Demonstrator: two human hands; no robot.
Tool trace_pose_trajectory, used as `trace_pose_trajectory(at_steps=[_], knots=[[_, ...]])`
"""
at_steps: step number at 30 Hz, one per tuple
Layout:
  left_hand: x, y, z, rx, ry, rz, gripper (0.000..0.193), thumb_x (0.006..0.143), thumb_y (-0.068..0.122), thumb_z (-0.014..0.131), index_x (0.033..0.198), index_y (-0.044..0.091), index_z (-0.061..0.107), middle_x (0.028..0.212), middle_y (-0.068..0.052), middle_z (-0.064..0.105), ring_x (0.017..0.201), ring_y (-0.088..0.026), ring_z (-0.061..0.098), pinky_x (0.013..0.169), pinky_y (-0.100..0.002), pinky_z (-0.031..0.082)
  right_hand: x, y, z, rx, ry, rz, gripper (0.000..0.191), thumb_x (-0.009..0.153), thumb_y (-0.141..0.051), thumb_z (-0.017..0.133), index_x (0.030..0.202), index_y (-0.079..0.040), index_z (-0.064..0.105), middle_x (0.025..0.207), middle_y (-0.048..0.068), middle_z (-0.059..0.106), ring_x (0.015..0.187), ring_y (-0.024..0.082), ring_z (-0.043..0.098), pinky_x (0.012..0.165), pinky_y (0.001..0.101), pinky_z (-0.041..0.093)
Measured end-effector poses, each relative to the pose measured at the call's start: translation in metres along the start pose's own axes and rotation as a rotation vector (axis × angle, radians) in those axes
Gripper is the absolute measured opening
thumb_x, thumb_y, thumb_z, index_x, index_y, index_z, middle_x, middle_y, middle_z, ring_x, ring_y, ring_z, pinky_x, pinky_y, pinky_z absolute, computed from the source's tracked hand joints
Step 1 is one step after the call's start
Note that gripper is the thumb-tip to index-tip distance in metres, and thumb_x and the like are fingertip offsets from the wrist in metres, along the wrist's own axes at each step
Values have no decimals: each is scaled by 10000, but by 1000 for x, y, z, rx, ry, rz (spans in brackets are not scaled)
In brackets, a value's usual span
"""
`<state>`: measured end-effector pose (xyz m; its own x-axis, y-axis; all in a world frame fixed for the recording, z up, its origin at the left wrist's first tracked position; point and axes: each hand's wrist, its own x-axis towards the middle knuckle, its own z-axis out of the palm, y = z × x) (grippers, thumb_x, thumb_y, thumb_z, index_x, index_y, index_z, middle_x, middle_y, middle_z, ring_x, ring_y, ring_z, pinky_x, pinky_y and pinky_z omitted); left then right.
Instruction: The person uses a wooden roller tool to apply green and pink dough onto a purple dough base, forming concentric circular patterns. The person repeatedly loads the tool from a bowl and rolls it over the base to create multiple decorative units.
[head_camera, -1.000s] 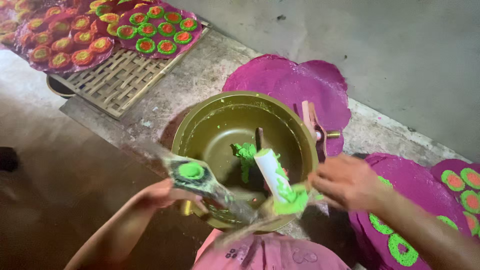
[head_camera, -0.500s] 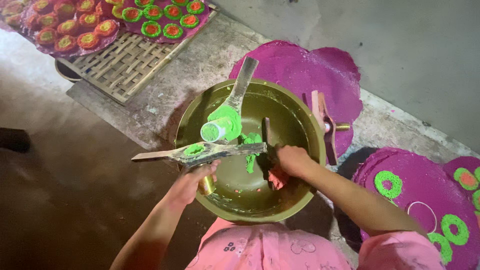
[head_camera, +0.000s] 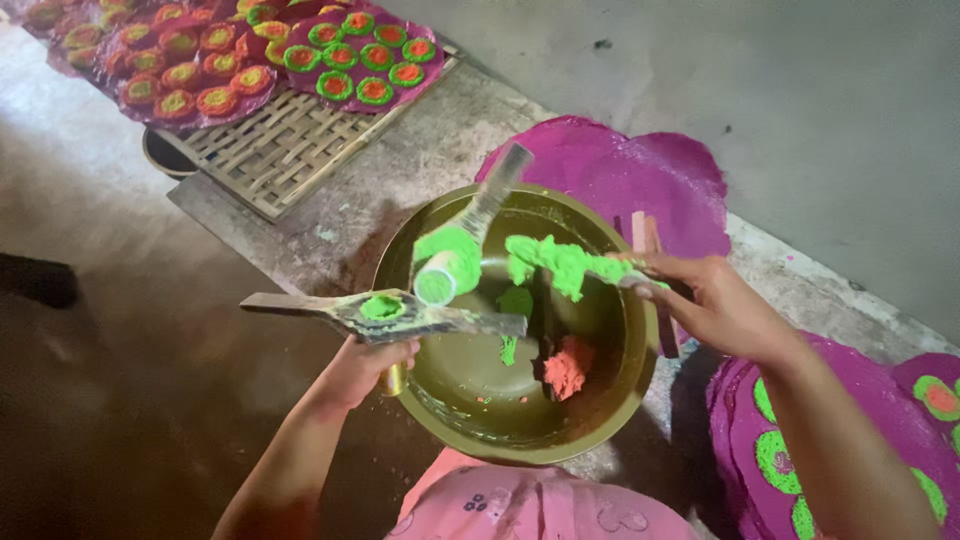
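Honestly a lot here is hard to read. Our left hand (head_camera: 365, 368) sits under a flat metal paddle (head_camera: 385, 314), so its fingers are mostly hidden; they look curled around something brassy below the paddle, maybe a handle, but we can't tell for sure. A small green dab (head_camera: 381, 307) sits on top of the paddle, which lies across the near-left rim of the big olive-gold bowl (head_camera: 470, 420).

Our right hand (head_camera: 715, 305) is over the bowl's right rim, fingers pressed together around a thin stick or blade (head_camera: 625, 278) loaded with a clump of green paste (head_camera: 560, 265). How the tool ends is buried under the paste. Just behind the hand a couple of pinkish wooden sticks (head_camera: 643, 232) poke up, half covered.

Inside the bowl we see a second metal spatula (head_camera: 495, 195) leaning on the far rim, with a green-smeared little cylinder (head_camera: 445, 270) at its low end, plus an orange-red lump (head_camera: 566, 368) and green smears on the bottom.

No labels or packaging anywhere. Magenta sheets (head_camera: 620, 175) lie behind the bowl and at the right, the right one (head_camera: 860, 420) cut off by the frame, with green and orange rings on it. Top left, a woven bamboo tray (head_camera: 275, 155) carries more ringed discs (head_camera: 355, 55) on a magenta sheet, also cropped. The pink cloth (head_camera: 520, 505) at the bottom is cut off.
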<state>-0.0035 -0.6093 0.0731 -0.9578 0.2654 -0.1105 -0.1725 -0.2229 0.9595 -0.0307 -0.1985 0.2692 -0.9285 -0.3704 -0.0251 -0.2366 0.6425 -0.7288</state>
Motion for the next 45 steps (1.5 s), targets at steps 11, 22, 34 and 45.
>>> trace_pose_trajectory(at_steps=[11, 22, 34, 45], knots=[[0, -8, 26, -162, 24, 6, 348, 850, 132, 727, 1178, 46, 652, 1039, -70, 701, 820, -167, 650, 708, -340, 550, 30, -34, 9, -528, 101, -314, 498, 886, -217, 668, 1379, -275, 631, 792, 195, 706, 660, 400, 675, 621, 510, 533], [41, -6, 63, -335, 115, 179, 362, 940, 180, 694, 1257, 13, 634, 1116, -81, 684, 874, -167, 631, 767, -335, 550, 18, -12, 68, -222, 184, -283, 461, 939, -175, 654, 1392, -255, 623, 978, 149, 770, 821, 312, 746, 770, 389, 552], [31, 80, 67, -124, 247, 257, 516, 892, 321, 630, 1368, 127, 573, 1124, -80, 676, 893, -199, 717, 775, -347, 612, 6, -5, 26, -88, -327, -108, 380, 975, -328, 603, 1153, -19, 734, 1032, 170, 789, 947, 234, 730, 854, 351, 559], [18, 30, 80, 557, -222, 415, 531, 874, 218, 756, 1371, 103, 609, 1227, -70, 713, 1111, -269, 688, 999, -389, 533, 3, -62, 110, -1068, 77, -952, 158, 841, -194, 650, 976, -111, 650, 835, 51, 633, 737, 215, 649, 629, 337, 526]])
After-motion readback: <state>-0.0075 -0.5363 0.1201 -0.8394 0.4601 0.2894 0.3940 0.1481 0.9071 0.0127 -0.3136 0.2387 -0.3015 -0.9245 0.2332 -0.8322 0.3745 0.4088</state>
